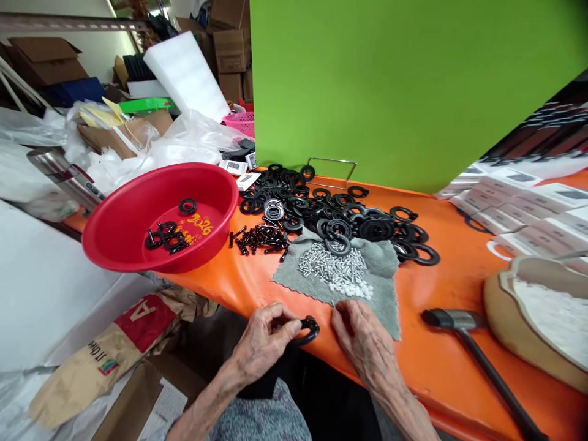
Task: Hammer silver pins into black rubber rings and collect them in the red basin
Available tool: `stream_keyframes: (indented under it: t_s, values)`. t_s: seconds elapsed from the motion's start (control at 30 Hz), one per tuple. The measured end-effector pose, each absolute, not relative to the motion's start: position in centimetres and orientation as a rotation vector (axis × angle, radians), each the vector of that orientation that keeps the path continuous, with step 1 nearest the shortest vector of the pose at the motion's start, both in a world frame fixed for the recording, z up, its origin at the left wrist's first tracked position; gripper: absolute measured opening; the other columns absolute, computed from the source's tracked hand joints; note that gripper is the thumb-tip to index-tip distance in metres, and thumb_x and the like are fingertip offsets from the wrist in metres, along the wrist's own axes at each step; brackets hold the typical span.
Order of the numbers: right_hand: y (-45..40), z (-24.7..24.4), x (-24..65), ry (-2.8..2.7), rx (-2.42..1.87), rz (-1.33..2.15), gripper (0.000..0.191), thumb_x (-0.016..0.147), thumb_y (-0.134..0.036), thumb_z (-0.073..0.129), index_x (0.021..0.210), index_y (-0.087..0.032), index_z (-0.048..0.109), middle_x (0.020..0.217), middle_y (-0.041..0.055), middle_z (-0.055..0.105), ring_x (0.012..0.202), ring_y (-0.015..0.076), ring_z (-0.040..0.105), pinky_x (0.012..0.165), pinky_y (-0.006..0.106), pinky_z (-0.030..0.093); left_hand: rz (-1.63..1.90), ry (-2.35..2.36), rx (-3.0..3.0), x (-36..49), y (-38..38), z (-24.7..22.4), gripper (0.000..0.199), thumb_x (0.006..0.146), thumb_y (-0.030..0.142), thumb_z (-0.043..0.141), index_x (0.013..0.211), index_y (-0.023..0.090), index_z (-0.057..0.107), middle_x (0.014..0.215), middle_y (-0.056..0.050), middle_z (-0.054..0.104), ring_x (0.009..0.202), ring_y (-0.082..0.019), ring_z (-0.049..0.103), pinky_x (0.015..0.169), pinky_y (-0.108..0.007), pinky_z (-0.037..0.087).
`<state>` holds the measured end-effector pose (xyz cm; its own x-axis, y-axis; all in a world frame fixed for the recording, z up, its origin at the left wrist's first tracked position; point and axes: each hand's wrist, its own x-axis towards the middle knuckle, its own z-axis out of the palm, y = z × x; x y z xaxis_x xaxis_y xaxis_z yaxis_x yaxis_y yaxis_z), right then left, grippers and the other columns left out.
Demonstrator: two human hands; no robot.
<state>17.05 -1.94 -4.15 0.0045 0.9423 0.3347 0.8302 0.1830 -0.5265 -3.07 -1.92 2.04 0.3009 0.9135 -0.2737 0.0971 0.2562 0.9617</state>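
Between the thumb and fingers of my left hand (265, 340) is a black ring (313, 331), held at the table's front edge. My right hand (362, 337) pinches a small metal pin (333, 303) just in front of a grey cloth (386, 312). On that cloth lie a heap of silver pins (316, 263) and a little pile of white plastic bits (356, 289). Behind it spreads a large pile of black rings (340, 211). Small black parts (261, 237) are heaped to the left of the cloth.
A red basin (114, 226) with several black pieces stands at the left. On the right are a hammer (459, 320), a tan tub (500, 306) of white material and stacked white boxes (528, 208). A green panel (390, 92) rises behind the orange table (445, 263).
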Motion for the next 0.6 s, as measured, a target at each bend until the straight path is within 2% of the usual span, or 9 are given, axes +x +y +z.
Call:
stream_keyframes:
  t_s: [0.17,0.33,0.47,0.6]
  values:
    - [-3.2,-2.0,16.8,-1.738,-1.639,0.453,0.025,0.092,-0.040,0.043,0.077,-0.022,0.051,0.060,-0.0022,0.052,0.050,0.0127,0.048,0.047,0.025,0.039,0.754,1.160,1.207,-3.0,-1.9,2.1,0.025,0.081,0.039,0.060,0.078,0.015,0.063,0.074,-0.003,0.062,0.066,-0.014,0.056,0.064,-0.025,0.044]
    - [-4.6,0.5,15.8,-1.574,-1.519,1.037,0.027,0.090,-0.043,0.047,0.076,-0.022,0.054,0.066,-0.0008,0.054,0.058,0.0128,0.049,0.051,0.024,0.042,0.742,1.233,1.371,-3.0,-1.9,2.1,0.020,0.084,0.033,0.058,0.077,0.015,0.065,0.074,-0.002,0.061,0.061,-0.012,0.050,0.059,-0.023,0.040]
    - [-4.4,0.4,15.0,-1.575,-1.507,1.096,0.027,0.088,-0.042,0.047,0.072,-0.021,0.053,0.061,-0.0024,0.051,0.053,0.0116,0.045,0.048,0.024,0.039,0.736,1.282,1.543,-3.0,-1.8,2.5,0.017,0.085,0.026,0.057,0.075,0.015,0.065,0.069,0.001,0.054,0.056,-0.010,0.041,0.055,-0.023,0.034]
    - [-3.9,0.5,14.7,-1.625,-1.512,1.047,0.027,0.086,-0.041,0.047,0.068,-0.021,0.053,0.057,-0.0032,0.050,0.050,0.0110,0.043,0.046,0.023,0.038,0.735,1.297,1.671,-3.0,-2.0,2.6,0.015,0.087,0.023,0.056,0.077,0.015,0.064,0.068,0.002,0.050,0.055,-0.009,0.040,0.055,-0.023,0.033]
